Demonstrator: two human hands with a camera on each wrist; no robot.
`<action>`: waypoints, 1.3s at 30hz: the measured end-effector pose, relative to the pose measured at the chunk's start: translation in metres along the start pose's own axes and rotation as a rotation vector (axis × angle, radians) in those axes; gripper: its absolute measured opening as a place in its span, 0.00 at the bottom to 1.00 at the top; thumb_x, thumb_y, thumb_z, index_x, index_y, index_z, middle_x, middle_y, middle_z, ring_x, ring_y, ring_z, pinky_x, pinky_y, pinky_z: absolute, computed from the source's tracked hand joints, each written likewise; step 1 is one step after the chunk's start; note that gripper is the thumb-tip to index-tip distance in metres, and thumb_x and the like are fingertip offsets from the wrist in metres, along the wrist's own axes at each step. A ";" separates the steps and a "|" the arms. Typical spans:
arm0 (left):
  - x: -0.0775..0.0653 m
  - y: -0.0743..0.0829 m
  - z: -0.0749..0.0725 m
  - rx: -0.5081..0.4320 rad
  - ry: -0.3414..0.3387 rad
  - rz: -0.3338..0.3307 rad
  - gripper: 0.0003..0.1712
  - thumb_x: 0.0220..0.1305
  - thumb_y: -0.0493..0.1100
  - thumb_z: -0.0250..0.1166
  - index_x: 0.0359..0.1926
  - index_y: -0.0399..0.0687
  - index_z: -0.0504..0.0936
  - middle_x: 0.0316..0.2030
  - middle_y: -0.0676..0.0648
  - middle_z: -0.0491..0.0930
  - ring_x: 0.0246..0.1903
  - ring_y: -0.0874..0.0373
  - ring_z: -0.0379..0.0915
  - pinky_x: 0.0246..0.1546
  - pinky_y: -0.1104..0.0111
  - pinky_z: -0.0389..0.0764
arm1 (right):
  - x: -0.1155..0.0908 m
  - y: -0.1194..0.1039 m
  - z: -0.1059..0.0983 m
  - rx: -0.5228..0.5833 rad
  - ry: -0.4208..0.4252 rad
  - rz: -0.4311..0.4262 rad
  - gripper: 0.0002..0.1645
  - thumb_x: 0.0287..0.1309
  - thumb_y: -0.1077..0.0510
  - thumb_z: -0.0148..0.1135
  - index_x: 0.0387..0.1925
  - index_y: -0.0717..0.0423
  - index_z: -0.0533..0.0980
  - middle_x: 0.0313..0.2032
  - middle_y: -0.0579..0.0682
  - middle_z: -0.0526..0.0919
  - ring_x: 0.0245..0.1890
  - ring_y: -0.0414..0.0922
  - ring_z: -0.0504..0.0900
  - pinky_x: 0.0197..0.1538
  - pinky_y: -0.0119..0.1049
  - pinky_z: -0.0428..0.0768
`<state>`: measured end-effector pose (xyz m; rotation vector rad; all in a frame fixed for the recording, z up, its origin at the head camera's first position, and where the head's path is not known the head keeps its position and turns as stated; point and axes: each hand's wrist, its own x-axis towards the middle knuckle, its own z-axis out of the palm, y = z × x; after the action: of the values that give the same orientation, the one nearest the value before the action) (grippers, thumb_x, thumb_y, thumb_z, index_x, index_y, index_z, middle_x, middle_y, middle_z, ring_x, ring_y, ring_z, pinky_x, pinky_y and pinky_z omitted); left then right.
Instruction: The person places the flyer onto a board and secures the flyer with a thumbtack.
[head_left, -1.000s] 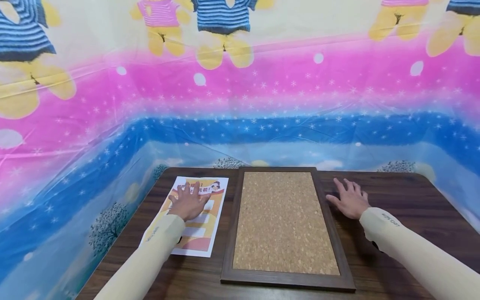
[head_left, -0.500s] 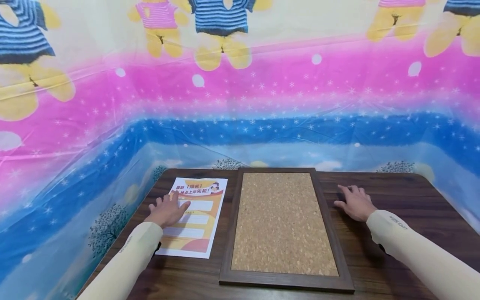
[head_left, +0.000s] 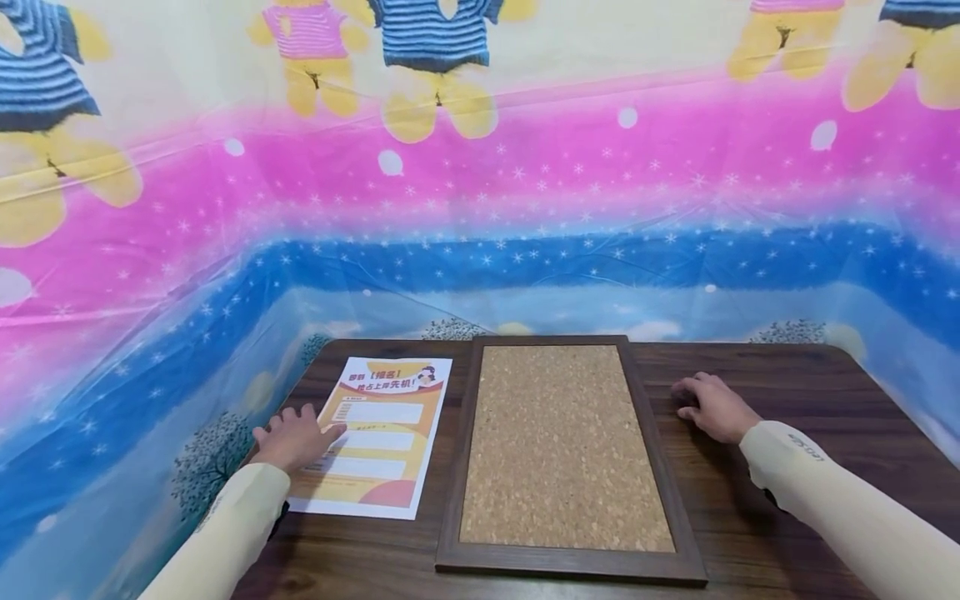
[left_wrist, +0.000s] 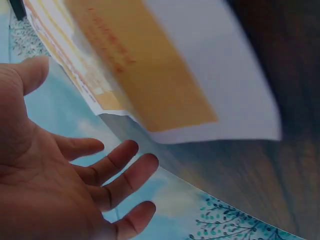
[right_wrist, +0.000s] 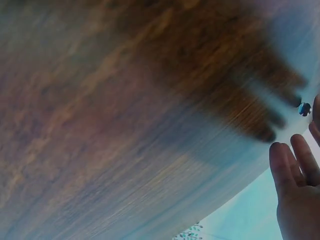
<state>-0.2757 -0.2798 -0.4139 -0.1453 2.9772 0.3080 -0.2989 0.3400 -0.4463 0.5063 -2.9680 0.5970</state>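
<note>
A printed sheet of paper (head_left: 393,417) in orange, red and white lies on the left of the table. My left hand (head_left: 296,437) is over its left edge, fingers spread and holding nothing. In the left wrist view, the palm and fingers of that hand (left_wrist: 75,175) show beside the paper (left_wrist: 175,75). A corkboard (head_left: 566,450) in a dark brown frame lies mid-table, right of the sheet. Beyond its right side, my right hand (head_left: 716,408) hovers low over the wood with loosely bent fingers, gripping nothing. Only part of the right hand (right_wrist: 300,185) shows at the right wrist view's edge.
The dark wood table (head_left: 802,392) has rounded far corners. A patterned cloth (head_left: 510,258) in pink and blue, printed with bears and snowflakes, hangs behind and along both sides of it.
My left hand has slid from the sheet's upper middle toward me and left, uncovering its print. My right hand has shifted slightly right and nearer, its fingers bending more. Sheet and corkboard stay put.
</note>
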 end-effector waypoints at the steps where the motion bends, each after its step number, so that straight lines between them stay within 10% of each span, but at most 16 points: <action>1: -0.002 -0.002 0.000 0.000 0.002 -0.001 0.54 0.63 0.69 0.50 0.64 0.21 0.53 0.56 0.17 0.54 0.55 0.21 0.48 0.49 0.32 0.45 | 0.000 0.000 -0.001 0.001 0.003 -0.004 0.19 0.58 0.66 0.62 0.51 0.67 0.74 0.44 0.62 0.74 0.48 0.62 0.71 0.48 0.59 0.69; 39: -0.006 -0.007 0.010 0.042 0.017 -0.071 0.51 0.58 0.65 0.62 0.56 0.18 0.62 0.46 0.19 0.67 0.48 0.21 0.60 0.45 0.32 0.52 | -0.004 0.005 -0.002 0.024 0.031 0.045 0.07 0.55 0.72 0.62 0.32 0.59 0.79 0.31 0.50 0.78 0.34 0.49 0.77 0.38 0.50 0.75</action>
<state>-0.2679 -0.2844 -0.4243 -0.2490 2.9851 0.2375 -0.2972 0.3459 -0.4469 0.4285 -2.9537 0.6401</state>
